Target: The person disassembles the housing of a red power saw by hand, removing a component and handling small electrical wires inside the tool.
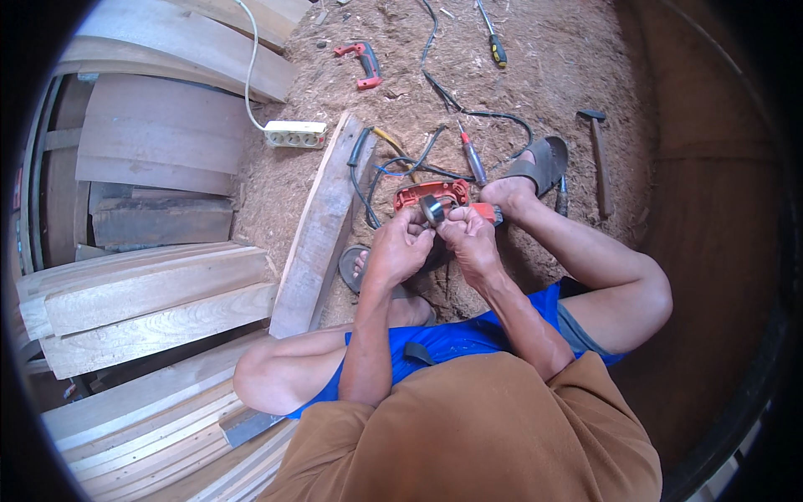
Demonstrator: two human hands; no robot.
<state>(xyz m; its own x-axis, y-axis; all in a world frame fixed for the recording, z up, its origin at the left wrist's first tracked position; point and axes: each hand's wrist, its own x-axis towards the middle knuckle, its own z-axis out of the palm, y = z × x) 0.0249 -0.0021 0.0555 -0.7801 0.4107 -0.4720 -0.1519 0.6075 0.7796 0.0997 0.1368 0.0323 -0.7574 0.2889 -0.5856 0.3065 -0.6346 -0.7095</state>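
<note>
Both hands are closed, close together in front of my lap. A roll of black tape (pixel 432 209) stands on edge between their fingertips. My left hand (pixel 401 249) pinches at the roll's near left side. Just right of the roll, the fingers of my right hand (pixel 471 244) are pressed together; what they grip is too small to tell. Right behind the hands is an opened red power tool housing (pixel 420 192), its inside partly hidden by the roll and fingers. A red piece (pixel 483 211) sits beside my right hand. A black cable (pixel 368 180) loops out past the housing.
A wooden beam (pixel 316 230) lies left of my hands. Beyond are a red-handled screwdriver (pixel 472 159), a red-and-black tool handle part (pixel 365 65), a yellow-black screwdriver (pixel 497 50) and a white power strip (pixel 295 135). A hammer (pixel 600 163) lies right; stacked planks (pixel 159 289) left.
</note>
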